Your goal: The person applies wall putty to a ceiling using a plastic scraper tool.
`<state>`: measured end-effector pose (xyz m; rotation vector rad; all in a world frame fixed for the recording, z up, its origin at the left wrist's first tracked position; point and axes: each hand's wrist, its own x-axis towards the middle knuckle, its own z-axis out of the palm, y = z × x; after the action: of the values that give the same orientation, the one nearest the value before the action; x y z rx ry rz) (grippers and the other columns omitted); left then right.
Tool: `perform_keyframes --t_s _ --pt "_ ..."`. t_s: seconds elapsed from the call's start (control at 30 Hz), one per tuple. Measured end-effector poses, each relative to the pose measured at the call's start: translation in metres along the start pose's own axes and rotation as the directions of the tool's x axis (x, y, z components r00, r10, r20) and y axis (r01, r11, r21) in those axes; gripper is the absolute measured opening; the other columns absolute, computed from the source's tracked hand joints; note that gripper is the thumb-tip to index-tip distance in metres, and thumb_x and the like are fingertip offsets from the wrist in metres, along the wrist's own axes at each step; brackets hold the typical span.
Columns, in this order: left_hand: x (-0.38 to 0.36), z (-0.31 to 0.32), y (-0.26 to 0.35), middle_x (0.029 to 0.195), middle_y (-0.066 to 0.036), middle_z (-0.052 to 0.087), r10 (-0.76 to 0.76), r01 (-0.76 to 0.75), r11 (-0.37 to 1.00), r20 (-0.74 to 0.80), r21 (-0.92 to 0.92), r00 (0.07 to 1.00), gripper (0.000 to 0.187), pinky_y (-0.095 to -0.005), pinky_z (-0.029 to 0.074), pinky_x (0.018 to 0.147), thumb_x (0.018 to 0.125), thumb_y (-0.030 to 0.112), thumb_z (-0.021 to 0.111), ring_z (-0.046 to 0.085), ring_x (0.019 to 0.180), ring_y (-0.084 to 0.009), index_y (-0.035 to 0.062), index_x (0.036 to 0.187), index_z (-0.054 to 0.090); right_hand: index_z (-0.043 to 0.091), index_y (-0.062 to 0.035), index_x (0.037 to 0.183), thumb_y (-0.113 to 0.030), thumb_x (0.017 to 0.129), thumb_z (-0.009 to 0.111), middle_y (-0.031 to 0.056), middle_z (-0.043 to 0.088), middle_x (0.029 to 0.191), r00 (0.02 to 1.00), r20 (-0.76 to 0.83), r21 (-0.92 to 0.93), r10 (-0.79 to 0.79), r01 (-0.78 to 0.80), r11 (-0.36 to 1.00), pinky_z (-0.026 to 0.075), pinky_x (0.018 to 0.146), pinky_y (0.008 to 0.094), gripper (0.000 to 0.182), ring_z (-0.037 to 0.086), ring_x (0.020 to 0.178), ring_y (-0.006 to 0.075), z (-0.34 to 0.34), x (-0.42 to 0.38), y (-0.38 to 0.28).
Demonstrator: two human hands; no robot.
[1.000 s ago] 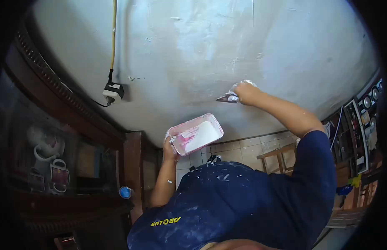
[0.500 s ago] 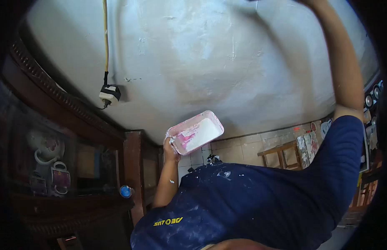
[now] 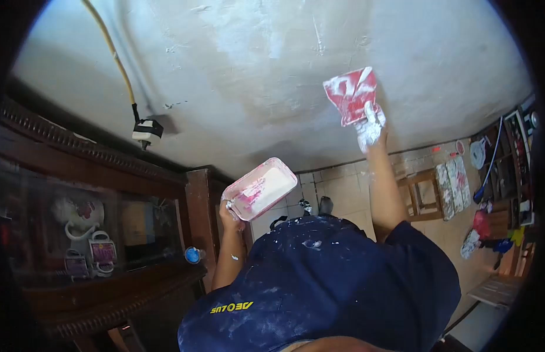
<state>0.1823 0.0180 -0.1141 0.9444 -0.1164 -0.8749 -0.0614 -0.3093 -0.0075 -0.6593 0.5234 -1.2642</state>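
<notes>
On the left, my left hand point(image 3: 230, 218) grips the near end of a pinkish-white plastic tub point(image 3: 253, 174), its fingers wrapped over the rim. White paste point(image 3: 271, 189) fills much of the tub, with pink streaks at the hand's end. My right hand point(image 3: 371, 128), caked in white paste, is closed around the narrow end of a red putty spreader point(image 3: 353, 97). The spreader's broad face carries white smears and overlaps the wall point(image 3: 272, 111) in this view. Patches and ridges of filler mark the wall surface.
A yellow cable point(image 3: 114, 53) runs down the wall to a socket block point(image 3: 147, 131). A dark wooden glass-fronted cabinet point(image 3: 193, 193) stands on the left, a blue-topped cup point(image 3: 193, 255) by it. At right are a wooden stool point(image 3: 422, 193) on the tiled floor and a cluttered shelf point(image 3: 507, 158).
My right arm has come down from the top right edge, bringing the putty spreader into view at the wall. The view has shifted slightly; my left hand still holds the tub.
</notes>
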Motion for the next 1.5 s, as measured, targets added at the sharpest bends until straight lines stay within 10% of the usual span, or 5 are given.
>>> perform_keyframes --t_s 0.2,0.47,0.83,1.13,1.5 --pt "0.001 0.026 0.007 0.107 -0.018 0.061 0.027 -0.018 0.992 -0.067 0.128 0.997 0.043 -0.0431 0.050 0.085 0.087 0.029 0.040 0.060 0.096 -0.0312 -0.0023 0.111 0.056 0.052 -0.0013 0.108 -0.010 0.089 0.060 0.0075 0.061 0.094 0.955 -0.187 -0.198 -0.228 0.191 0.961 0.055 0.064 0.0341 0.023 0.062 0.079 0.0186 0.026 0.050 0.004" --pt "-0.003 0.049 0.021 0.107 -0.019 0.061 -0.091 0.091 0.993 0.002 0.078 0.996 0.045 -0.0409 0.049 0.086 0.085 0.030 0.039 0.059 0.097 -0.0308 -0.0032 0.109 0.058 0.052 0.0015 0.112 -0.010 0.084 0.066 0.0081 0.061 0.096 0.883 -0.446 -0.098 0.144 -0.209 0.973 0.057 0.062 0.0387 0.033 0.063 0.079 0.0200 -0.097 -0.023 0.131" --pt "0.018 0.017 0.005 0.118 -0.019 0.056 -0.114 0.099 0.992 0.222 0.076 0.968 0.044 -0.0459 0.043 0.097 0.089 0.028 0.039 0.055 0.110 -0.0329 -0.0007 0.120 0.051 0.055 0.0010 0.106 -0.014 0.086 0.065 0.0067 0.061 0.089 0.963 -0.152 0.008 -0.221 0.225 0.974 0.054 0.060 0.0338 0.027 0.061 0.074 0.0165 0.064 0.042 -0.002" --pt "0.018 -0.002 0.001 0.118 -0.018 0.056 -0.114 0.107 0.993 0.161 0.054 0.980 0.045 -0.0464 0.043 0.097 0.086 0.028 0.040 0.055 0.110 -0.0324 -0.0009 0.119 0.051 0.047 -0.0029 0.118 -0.016 0.088 0.061 0.0105 0.059 0.107 0.867 -0.423 0.040 0.263 -0.272 0.961 0.055 0.077 0.0432 0.035 0.060 0.099 0.0261 -0.103 -0.026 0.161" --pt "0.006 0.026 0.009 0.116 -0.018 0.057 -0.005 -0.006 0.982 0.058 0.188 0.998 0.047 -0.0452 0.046 0.094 0.091 0.034 0.038 0.057 0.107 -0.0325 -0.0008 0.119 0.051 0.054 -0.0007 0.104 -0.013 0.090 0.055 0.0106 0.062 0.096 0.858 0.168 0.254 -0.485 0.438 0.862 0.054 0.074 0.0364 0.018 0.062 0.084 0.0217 0.176 0.047 -0.153"
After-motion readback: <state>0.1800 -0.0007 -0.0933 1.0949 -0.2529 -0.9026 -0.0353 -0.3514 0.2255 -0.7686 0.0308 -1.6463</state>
